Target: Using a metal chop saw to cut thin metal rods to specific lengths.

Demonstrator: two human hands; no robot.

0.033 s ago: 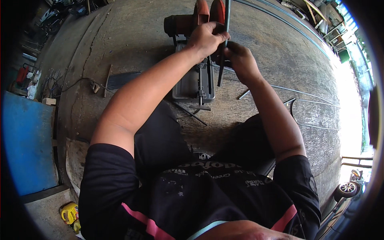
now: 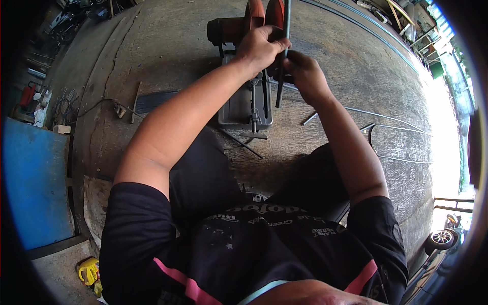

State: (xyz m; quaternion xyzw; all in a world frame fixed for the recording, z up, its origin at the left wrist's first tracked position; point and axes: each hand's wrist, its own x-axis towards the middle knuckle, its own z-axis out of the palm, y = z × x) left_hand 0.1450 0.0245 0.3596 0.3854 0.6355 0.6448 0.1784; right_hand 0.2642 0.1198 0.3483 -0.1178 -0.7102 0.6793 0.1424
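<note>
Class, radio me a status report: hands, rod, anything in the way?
Left hand grips rod. Right hand lower on rod, grip unclear. Saw close by, partly hidden by left hand.

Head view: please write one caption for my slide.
Left hand holds a slim rod, right hand close by, beside a red power saw.

blue panel [image 2: 38, 183], yellow container [image 2: 89, 272]

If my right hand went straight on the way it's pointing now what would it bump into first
Most likely the metal rod: your right hand points up and to the left and seems right at the rod, though exact contact and depth are unclear.
</note>
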